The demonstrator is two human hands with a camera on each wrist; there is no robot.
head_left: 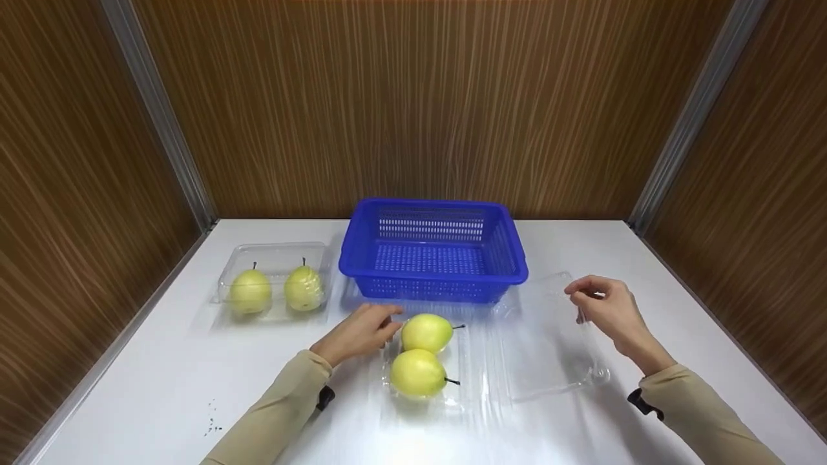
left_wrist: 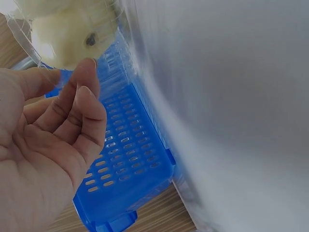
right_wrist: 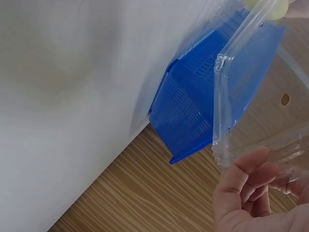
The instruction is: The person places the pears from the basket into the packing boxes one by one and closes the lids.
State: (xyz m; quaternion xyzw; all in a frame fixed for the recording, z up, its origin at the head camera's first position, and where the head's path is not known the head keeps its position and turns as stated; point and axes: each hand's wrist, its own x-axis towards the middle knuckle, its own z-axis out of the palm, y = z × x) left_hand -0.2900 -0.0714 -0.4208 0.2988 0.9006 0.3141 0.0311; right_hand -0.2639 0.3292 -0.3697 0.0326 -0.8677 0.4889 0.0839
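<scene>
Two yellow-green pears (head_left: 418, 373) lie one before the other in the base of a clear plastic clamshell box (head_left: 455, 402). Its lid (head_left: 546, 349) is folded out to the right. My left hand (head_left: 362, 330) holds the box's left rim beside the far pear, thumb and fingers at the plastic edge in the left wrist view. With thumb and fingertips, my right hand (head_left: 610, 313) pinches the lid's outer edge, and in the right wrist view the lid (right_wrist: 221, 106) stands up from that grip.
Just behind the box stands a blue perforated basket (head_left: 436, 287) with nothing in it. A closed clear box (head_left: 278, 255) with two more pears (head_left: 251, 292) sits at the back left. Wood-grain panels (head_left: 420, 110) wall the white table (head_left: 148, 361) at the back and sides.
</scene>
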